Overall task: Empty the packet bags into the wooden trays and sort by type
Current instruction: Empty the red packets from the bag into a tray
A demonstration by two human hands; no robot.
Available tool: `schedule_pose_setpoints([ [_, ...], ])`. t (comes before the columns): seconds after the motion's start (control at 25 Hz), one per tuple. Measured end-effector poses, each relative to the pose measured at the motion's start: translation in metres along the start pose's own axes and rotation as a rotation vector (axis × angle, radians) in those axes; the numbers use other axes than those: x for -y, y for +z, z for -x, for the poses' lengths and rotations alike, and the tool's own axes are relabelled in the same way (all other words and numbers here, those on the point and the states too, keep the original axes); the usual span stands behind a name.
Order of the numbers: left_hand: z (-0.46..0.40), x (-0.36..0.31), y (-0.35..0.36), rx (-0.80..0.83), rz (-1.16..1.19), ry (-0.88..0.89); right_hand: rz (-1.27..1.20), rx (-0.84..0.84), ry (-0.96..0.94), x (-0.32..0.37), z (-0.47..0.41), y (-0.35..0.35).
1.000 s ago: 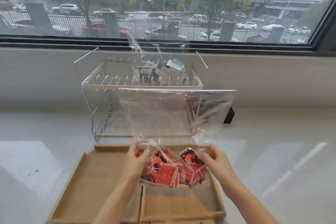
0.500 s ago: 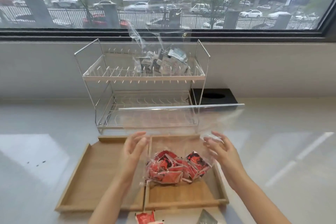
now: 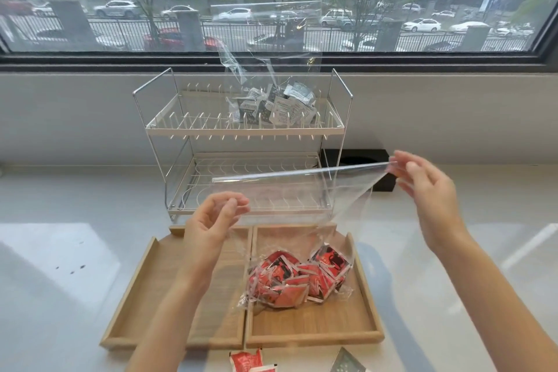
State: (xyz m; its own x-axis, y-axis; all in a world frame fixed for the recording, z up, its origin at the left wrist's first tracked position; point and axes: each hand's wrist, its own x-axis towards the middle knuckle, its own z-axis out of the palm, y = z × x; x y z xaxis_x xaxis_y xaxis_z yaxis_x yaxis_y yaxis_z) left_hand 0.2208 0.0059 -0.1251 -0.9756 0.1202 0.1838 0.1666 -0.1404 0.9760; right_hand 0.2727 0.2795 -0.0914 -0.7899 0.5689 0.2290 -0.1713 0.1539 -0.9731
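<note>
The right hand (image 3: pixel 422 190) is raised above the counter at the right, wrist bent and palm turned left, its thumb and fingertips pinching the far right corner of the clear plastic bag (image 3: pixel 287 199) at its zip-seal mouth, with the remaining fingers spread loosely. From that pinch the bag's mouth stretches leftward as a taut strip in front of the white wire dish rack (image 3: pixel 241 145), and the film hangs down into the right wooden tray (image 3: pixel 314 332). The left hand (image 3: pixel 211 220) hovers lower, over the seam between the two trays, fingers curled toward the thumb beside the bag's left edge; whether it actually grips the film cannot be told. The red sauce packets (image 3: pixel 296 278) lie bunched in the bag's bottom, which rests on the floor of the right tray. The left wooden tray (image 3: pixel 133 305) holds no packets. A second clear bag of grey-and-white packets (image 3: pixel 277 106) sits on the rack's upper tier. At the near edge, a loose red packet (image 3: pixel 250 361) and a dark packet (image 3: pixel 347 362) lie on the white counter (image 3: pixel 60 281).
</note>
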Motion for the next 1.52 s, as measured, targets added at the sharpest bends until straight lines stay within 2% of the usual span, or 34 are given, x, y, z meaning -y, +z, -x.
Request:
schedule_pose_setpoints([
  [0.16,0.004,-0.013,0.008,0.038,-0.024,0.062,0.308,0.163,-0.278,0.054,-0.009,0.026],
  [0.24,0.006,-0.016,0.011,0.080,-0.054,0.083,0.473,0.356,-0.354,0.077,-0.007,0.050],
  [0.36,0.010,-0.020,0.013,0.154,-0.102,0.105,0.704,0.885,-0.254,0.089,-0.002,0.084],
  [0.44,0.013,-0.022,0.012,0.174,-0.110,0.118,0.806,1.223,-0.110,0.085,0.001,0.099],
  [0.52,0.017,-0.023,0.009,0.160,-0.115,0.119,0.739,1.359,0.075,0.079,0.002,0.104],
  [0.6,0.019,-0.023,0.007,0.145,-0.132,0.126,0.638,1.361,0.182,0.071,0.001,0.104],
  [0.8,0.021,-0.027,0.014,0.195,-0.160,0.159,0.632,1.457,0.167,0.055,0.004,0.103],
  [0.96,0.024,-0.030,0.016,0.178,-0.157,0.160,0.495,1.469,0.240,0.058,0.003,0.095],
  [1.12,0.023,-0.027,0.015,0.190,-0.158,0.152,0.482,1.465,0.221,0.054,0.002,0.093],
  [1.28,0.022,-0.024,0.012,0.218,-0.120,0.141,0.434,1.454,0.313,0.052,0.005,0.094],
  [1.52,0.023,-0.025,0.009,0.269,-0.137,0.082,0.484,1.402,0.194,0.049,0.008,0.096],
])
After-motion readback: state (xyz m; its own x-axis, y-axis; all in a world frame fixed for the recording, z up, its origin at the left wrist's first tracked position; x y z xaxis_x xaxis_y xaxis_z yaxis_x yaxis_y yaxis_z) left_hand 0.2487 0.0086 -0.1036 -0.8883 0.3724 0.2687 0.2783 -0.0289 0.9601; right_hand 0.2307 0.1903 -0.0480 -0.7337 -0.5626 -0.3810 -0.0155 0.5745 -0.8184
